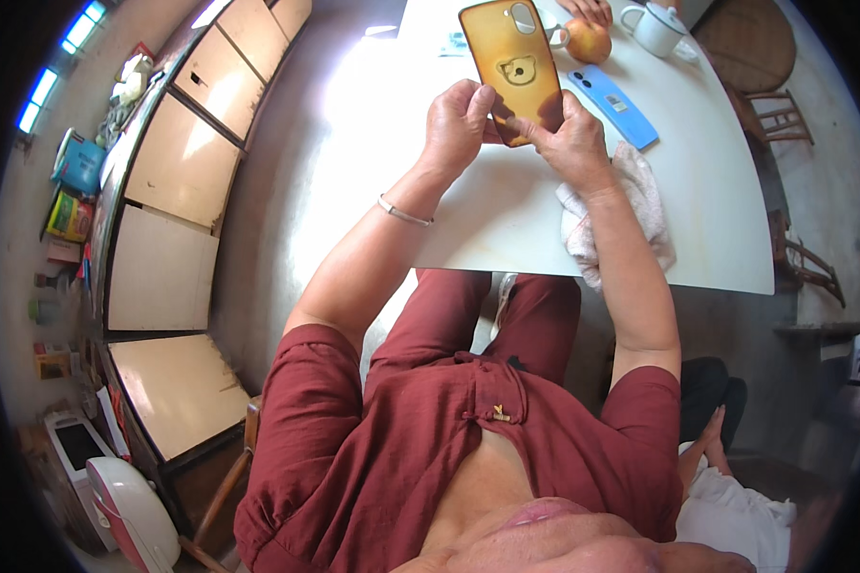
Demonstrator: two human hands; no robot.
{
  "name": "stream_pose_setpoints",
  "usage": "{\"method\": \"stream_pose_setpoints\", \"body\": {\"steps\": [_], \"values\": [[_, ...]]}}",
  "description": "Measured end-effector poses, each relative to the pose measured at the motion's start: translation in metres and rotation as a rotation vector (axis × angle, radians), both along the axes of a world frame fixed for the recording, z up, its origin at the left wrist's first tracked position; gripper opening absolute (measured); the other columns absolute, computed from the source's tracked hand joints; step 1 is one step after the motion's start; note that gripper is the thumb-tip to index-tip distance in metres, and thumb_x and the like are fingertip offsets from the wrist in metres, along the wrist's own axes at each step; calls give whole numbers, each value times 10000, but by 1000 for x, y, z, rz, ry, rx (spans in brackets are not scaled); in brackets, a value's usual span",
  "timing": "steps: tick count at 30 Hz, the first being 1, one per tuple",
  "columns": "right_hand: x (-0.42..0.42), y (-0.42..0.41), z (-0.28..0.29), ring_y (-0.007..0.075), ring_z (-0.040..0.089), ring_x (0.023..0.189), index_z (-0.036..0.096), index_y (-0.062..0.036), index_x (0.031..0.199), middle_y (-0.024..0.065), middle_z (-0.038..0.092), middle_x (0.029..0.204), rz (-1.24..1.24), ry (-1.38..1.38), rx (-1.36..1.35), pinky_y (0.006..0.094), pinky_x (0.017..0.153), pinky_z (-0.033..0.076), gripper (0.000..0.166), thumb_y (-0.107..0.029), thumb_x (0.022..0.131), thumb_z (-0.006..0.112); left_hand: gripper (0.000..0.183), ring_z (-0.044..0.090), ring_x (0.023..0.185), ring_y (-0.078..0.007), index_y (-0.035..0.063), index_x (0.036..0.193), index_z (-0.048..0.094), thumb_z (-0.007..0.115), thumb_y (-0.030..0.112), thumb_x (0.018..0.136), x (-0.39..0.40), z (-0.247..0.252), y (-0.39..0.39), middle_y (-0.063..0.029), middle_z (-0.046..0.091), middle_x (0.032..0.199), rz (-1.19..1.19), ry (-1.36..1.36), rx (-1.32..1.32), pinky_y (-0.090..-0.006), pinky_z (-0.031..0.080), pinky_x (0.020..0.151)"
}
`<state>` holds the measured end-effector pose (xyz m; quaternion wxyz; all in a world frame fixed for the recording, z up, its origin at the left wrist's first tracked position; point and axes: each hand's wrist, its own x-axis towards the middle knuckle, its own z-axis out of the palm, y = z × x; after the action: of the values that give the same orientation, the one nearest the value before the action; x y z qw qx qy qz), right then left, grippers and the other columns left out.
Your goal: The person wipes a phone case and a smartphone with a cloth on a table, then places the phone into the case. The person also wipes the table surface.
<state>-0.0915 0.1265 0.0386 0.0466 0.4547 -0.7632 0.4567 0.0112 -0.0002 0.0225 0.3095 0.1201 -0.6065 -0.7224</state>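
Both hands hold a translucent amber phone case up over the white table. A bear-face emblem marks its back, and its camera cutout is at the far end. My left hand grips the near left corner, thumb along the edge. On the near right corner, my right hand pinches with the thumb laid across the case. A light blue smartphone with a small label lies on the table, right of the case. Beneath my right forearm is a crumpled pale towel, partly hidden.
Past the blue phone, another person's hand rests on a reddish-yellow round fruit. A white lidded mug stands at the far right, and a cup is partly behind the case. Cabinets line the left. Someone sits at lower right.
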Motion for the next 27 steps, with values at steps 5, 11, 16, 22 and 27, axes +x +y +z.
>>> {"method": "stream_pose_setpoints", "body": {"steps": [5,11,16,22,27], "values": [[3,0,8,191,620,522,583,5,787,99,616,601,-2,-215,7,321,517,495,311,-286,887,631,263,679,718,-224,-62,972,531,427,179,990,1,1,0,-135,629,870,-27,-57,-39,-313,597,649],[-18,-2,-7,161,577,443,584,-2,757,79,596,564,-45,-177,-162,294,451,463,293,-244,922,581,237,671,641,-192,-40,859,517,493,173,960,-2,0,8,-119,638,773,-59,-42,-76,-277,567,549],[-18,0,-4,73,527,462,581,-22,741,17,549,555,-35,-296,-222,235,442,451,315,-269,937,566,188,663,634,-159,-49,902,538,502,132,940,2,4,14,-99,637,762,-76,-122,-223,-253,552,560],[-18,3,-3,173,541,461,560,-15,708,94,547,552,-93,75,-144,314,471,443,296,-219,921,580,232,679,722,-201,-46,1121,485,462,101,944,-1,-1,13,-114,639,885,-30,-11,-258,-274,580,635],[-9,4,2,287,622,557,603,-28,757,142,611,606,-58,50,-15,382,528,483,220,-187,906,570,254,679,721,-203,-39,1162,438,445,51,924,-4,-2,10,-127,633,904,-41,102,-133,-268,578,613]]}}
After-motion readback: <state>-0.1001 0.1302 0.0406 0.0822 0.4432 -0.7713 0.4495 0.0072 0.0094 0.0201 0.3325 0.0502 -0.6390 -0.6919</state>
